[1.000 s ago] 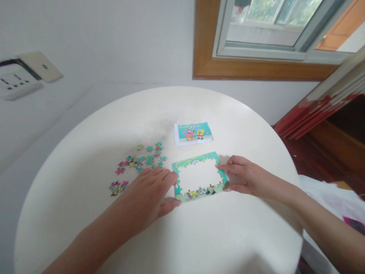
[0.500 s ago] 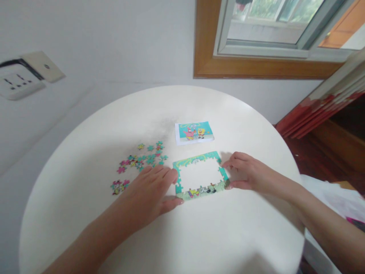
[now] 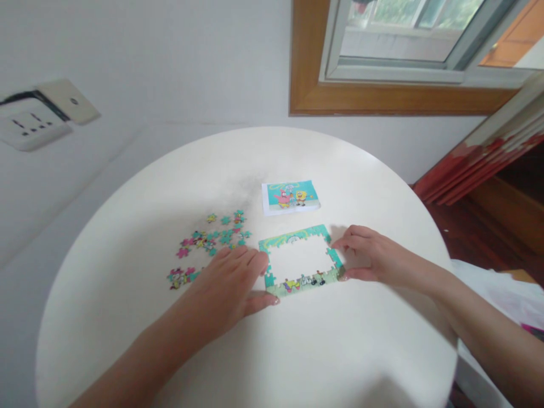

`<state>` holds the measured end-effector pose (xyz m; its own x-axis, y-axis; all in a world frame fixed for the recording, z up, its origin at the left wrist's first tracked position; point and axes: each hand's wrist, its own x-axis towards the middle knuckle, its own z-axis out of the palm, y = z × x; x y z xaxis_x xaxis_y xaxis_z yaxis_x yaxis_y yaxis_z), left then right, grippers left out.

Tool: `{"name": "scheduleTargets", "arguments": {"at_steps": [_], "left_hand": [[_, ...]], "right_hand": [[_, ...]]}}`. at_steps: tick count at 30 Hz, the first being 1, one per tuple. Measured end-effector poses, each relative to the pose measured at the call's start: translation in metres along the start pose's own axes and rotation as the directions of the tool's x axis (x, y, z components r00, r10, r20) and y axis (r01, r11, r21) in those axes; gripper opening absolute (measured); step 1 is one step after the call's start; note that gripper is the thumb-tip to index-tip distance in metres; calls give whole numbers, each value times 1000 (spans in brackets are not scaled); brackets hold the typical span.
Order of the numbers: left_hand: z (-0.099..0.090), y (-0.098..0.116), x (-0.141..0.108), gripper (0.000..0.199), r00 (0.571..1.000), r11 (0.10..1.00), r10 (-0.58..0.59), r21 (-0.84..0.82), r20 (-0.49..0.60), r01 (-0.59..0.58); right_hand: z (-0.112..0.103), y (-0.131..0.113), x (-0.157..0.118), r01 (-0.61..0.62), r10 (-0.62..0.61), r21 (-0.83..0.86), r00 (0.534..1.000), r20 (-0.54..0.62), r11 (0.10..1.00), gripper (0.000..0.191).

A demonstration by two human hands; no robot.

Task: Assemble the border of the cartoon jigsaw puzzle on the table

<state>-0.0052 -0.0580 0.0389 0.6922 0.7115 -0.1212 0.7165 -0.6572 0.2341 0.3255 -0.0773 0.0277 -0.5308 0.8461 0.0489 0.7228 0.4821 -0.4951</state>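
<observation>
A jigsaw border (image 3: 306, 285) lies flat on the white round table (image 3: 340, 345), a rectangle of joined teal and pale green edge pieces around a bare middle. My left hand (image 3: 229, 280) grips its left side, thumb at the lower left corner and fingertips on the left strip. On the opposite side my right hand (image 3: 366, 253) has its forefinger and thumb on the right edge, thumb by the lower right corner. Loose jigsaw pieces (image 3: 225, 235), teal, pink and yellow, lie to the left, some partly hidden behind my left hand.
Just beyond the border lies a picture card (image 3: 293, 195) with cartoon figures. A wall socket (image 3: 32, 123) is at the left, and a wood-framed window (image 3: 310, 99) stands behind the table. A red and white curtain (image 3: 463, 164) hangs at the right, with a white plastic bag (image 3: 493, 289) below.
My left thumb has slid slightly right along the border's lower edge. The right hand keeps its place, and the view has shifted a little.
</observation>
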Motion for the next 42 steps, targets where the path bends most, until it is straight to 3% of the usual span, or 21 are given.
{"name": "scheduleTargets", "arguments": {"at_steps": [21, 30, 42], "left_hand": [[1, 3, 2, 26, 999, 1000, -6, 6, 34, 6], [1, -3, -1, 27, 1000, 1000, 9, -23, -27, -10], [-9, -10, -9, 34, 997, 994, -41, -98, 67, 47]], "right_hand": [[-4, 0, 2, -30, 30, 18, 1000, 1, 999, 45], [-1, 5, 2, -30, 30, 14, 999, -13, 999, 47], [-8, 4, -5, -79, 79, 1, 996, 41, 997, 48]]}}
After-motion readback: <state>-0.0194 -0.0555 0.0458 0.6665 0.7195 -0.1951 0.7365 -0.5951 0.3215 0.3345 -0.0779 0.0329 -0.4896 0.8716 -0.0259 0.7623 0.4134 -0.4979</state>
